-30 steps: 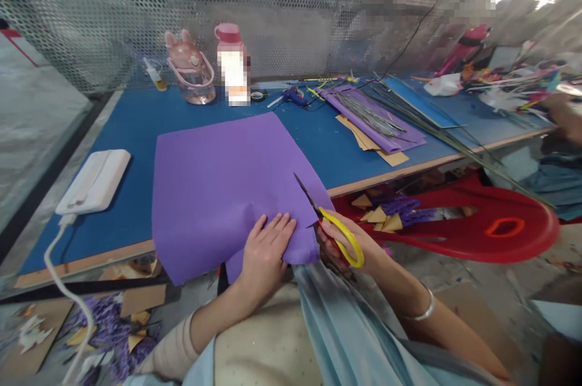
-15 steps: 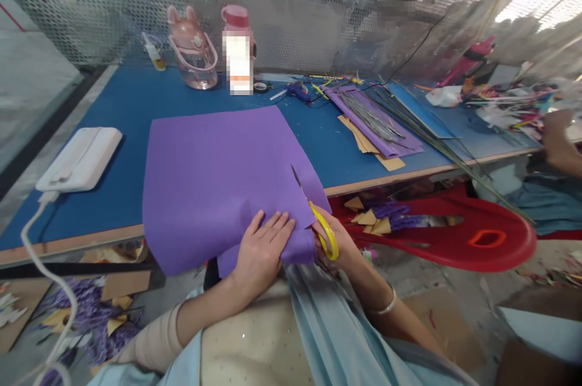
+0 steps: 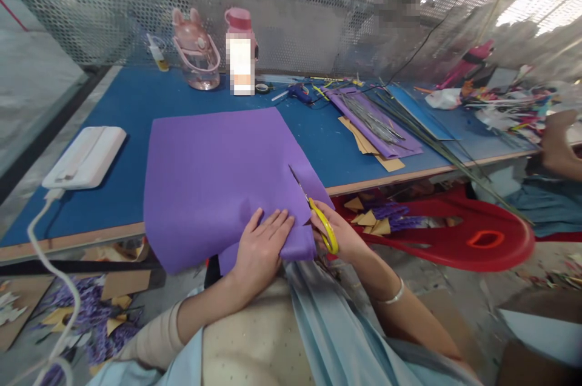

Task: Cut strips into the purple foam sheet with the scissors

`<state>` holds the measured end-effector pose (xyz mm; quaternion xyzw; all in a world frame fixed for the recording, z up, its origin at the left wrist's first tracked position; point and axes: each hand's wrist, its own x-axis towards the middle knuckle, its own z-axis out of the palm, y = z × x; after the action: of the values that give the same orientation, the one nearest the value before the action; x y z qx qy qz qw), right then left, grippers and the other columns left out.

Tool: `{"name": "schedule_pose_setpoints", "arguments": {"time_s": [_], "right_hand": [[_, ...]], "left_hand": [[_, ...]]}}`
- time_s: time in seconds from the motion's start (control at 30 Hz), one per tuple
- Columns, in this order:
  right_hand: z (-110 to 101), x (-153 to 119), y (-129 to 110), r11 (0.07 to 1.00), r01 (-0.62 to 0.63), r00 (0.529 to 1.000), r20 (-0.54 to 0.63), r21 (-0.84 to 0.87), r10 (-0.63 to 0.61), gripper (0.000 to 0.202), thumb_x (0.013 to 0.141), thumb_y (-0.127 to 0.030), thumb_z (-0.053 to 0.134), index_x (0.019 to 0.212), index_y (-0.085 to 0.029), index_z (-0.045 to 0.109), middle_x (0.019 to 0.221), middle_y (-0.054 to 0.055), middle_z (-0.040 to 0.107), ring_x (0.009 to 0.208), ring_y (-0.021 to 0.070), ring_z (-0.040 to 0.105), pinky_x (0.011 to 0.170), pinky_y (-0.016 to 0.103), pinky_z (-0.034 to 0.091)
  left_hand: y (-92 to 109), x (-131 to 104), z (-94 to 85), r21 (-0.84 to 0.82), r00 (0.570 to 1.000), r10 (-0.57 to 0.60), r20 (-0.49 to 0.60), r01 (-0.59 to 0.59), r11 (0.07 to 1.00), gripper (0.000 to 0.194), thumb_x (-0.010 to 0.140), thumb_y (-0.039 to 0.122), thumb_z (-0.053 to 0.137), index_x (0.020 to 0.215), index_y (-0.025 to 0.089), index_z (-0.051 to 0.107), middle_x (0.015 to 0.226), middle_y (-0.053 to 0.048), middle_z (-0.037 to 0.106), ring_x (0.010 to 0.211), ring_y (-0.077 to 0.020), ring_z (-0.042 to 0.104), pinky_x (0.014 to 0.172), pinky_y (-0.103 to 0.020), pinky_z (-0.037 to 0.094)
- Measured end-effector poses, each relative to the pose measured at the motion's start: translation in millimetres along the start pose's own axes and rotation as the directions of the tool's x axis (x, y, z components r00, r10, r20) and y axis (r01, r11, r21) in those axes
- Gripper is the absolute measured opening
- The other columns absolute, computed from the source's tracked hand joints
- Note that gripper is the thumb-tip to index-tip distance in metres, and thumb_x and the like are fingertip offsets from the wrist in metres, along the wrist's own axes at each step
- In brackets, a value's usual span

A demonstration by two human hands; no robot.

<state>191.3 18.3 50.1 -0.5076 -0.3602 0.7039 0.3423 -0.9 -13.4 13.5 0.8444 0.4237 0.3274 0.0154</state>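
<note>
Two bare hands meet at the near right part of a large purple sheet (image 3: 204, 174). The left hand (image 3: 257, 252) lies flat on it, fingers spread and gripping nothing; the right hand (image 3: 343, 237) is closed around yellow-handled scissors (image 3: 328, 234), one dark blade lying across the sheet just beyond the left fingertips. (The other blade is hidden.) Since the blade points away so close to those fingers, a slip or a sudden twist could nick them. The near edge curls loosely between the hands and overhangs the blue table (image 3: 131, 95), so the sheet could buckle or slide, bending the cut line. Compared with one second ago, the scissors sit nearer the left hand, which remains flat. Farther out, a white power bank (image 3: 86, 156) rests left of the hands, and a red chair (image 3: 509, 216) stands to their right.
</note>
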Motion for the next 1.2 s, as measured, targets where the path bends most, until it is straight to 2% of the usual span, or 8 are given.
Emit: {"name": "schedule_pose_setpoints", "arguments": {"time_s": [0.13, 0.27, 0.4, 0.47, 0.6, 0.8, 0.93, 1.2], "right_hand": [[2, 2, 2, 1.0, 0.008, 1.0, -0.008, -0.014, -0.008, 0.071, 0.063, -0.06, 0.078, 0.116, -0.024, 0.048, 0.056, -0.012, 0.041, 0.04, 0.0033, 0.03, 0.034, 0.015, 0.023], [2, 5, 4, 0.997, -0.03, 1.0, -0.004, 0.071, 0.031, 0.076, 0.062, -0.06, 0.078, 0.123, -0.027, 0.046, 0.056, -0.011, 0.038, 0.043, 0.0044, 0.03, 0.037, 0.016, 0.02], [5, 8, 2, 0.997, 0.023, 1.0, 0.019, 0.079, -0.025, 0.06, 0.069, -0.052, 0.074, 0.118, -0.025, 0.053, 0.059, -0.007, 0.043, 0.045, 0.0066, 0.032, 0.04, 0.02, 0.02], [7, 9, 1, 0.996, 0.036, 0.999, -0.002, 0.076, -0.036, 0.061, 0.068, -0.052, 0.075, 0.118, -0.024, 0.053, 0.059, -0.006, 0.044, 0.045, 0.0072, 0.033, 0.04, 0.021, 0.02], [10, 9, 2, 0.997, 0.031, 0.999, -0.022, 0.066, -0.029, 0.07, 0.063, -0.054, 0.078, 0.121, -0.026, 0.049, 0.059, -0.008, 0.043, 0.042, 0.0069, 0.03, 0.041, 0.022, 0.021], [11, 10, 2, 0.997, 0.078, 0.997, -0.006, 0.018, -0.078, 0.071, 0.06, -0.05, 0.08, 0.113, -0.027, 0.038, 0.066, -0.008, 0.052, 0.042, 0.0074, 0.038, 0.042, 0.023, 0.028], [7, 12, 5, 0.997, 0.073, 0.997, 0.01, 0.033, -0.074, 0.069, 0.061, -0.045, 0.08, 0.112, -0.026, 0.037, 0.061, -0.011, 0.047, 0.04, 0.0064, 0.037, 0.043, 0.022, 0.029], [6, 8, -4, 0.998, -0.029, 0.999, -0.012, 0.049, 0.03, 0.06, 0.07, -0.051, 0.071, 0.117, -0.028, 0.041, 0.055, -0.011, 0.04, 0.038, 0.005, 0.028, 0.036, 0.02, 0.017]], "left_hand": [[0, 1, -2.5, -0.002, 1.0, -0.013, -0.021, 0.013, 1.0, 0.061, 0.069, 0.002, 0.043, 0.127, 0.012, 0.057, 0.127, -0.013, 0.065, 0.118, -0.0257, 0.062, 0.109, -0.052, 0.036], [1, 1, -3.9, -0.009, 1.0, 0.013, -0.018, -0.014, 1.0, 0.059, 0.069, 0.002, 0.043, 0.126, 0.011, 0.057, 0.127, -0.013, 0.065, 0.117, -0.0256, 0.062, 0.108, -0.052, 0.037], [2, 2, -4.4, -0.01, 1.0, 0.025, -0.015, -0.025, 1.0, 0.058, 0.07, 0.003, 0.042, 0.125, 0.012, 0.058, 0.126, -0.014, 0.066, 0.117, -0.0254, 0.063, 0.108, -0.051, 0.038], [3, 3, -4.4, -0.007, 1.0, 0.011, -0.014, -0.011, 1.0, 0.059, 0.07, 0.002, 0.042, 0.125, 0.012, 0.058, 0.126, -0.013, 0.065, 0.117, -0.0252, 0.063, 0.109, -0.051, 0.037], [3, 3, -3.7, -0.002, 1.0, 0.007, -0.029, -0.007, 1.0, 0.058, 0.069, 0.001, 0.042, 0.124, 0.011, 0.058, 0.126, -0.013, 0.065, 0.117, -0.0251, 0.063, 0.109, -0.051, 0.036], [2, 3, -4.2, -0.009, 0.999, 0.002, -0.041, -0.002, 1.0, 0.059, 0.068, 0.0, 0.041, 0.123, 0.011, 0.059, 0.125, -0.014, 0.066, 0.115, -0.0255, 0.064, 0.108, -0.052, 0.038], [2, 4, -4.6, -0.017, 0.999, 0.0, -0.037, -0.001, 1.0, 0.059, 0.069, 0.002, 0.041, 0.124, 0.012, 0.059, 0.126, -0.014, 0.066, 0.116, -0.0258, 0.063, 0.108, -0.053, 0.038], [2, 4, -8.0, -0.019, 0.999, -0.007, -0.046, 0.006, 1.0, 0.059, 0.069, 0.0, 0.04, 0.123, 0.012, 0.059, 0.125, -0.013, 0.066, 0.115, -0.0251, 0.064, 0.109, -0.052, 0.038]]}}
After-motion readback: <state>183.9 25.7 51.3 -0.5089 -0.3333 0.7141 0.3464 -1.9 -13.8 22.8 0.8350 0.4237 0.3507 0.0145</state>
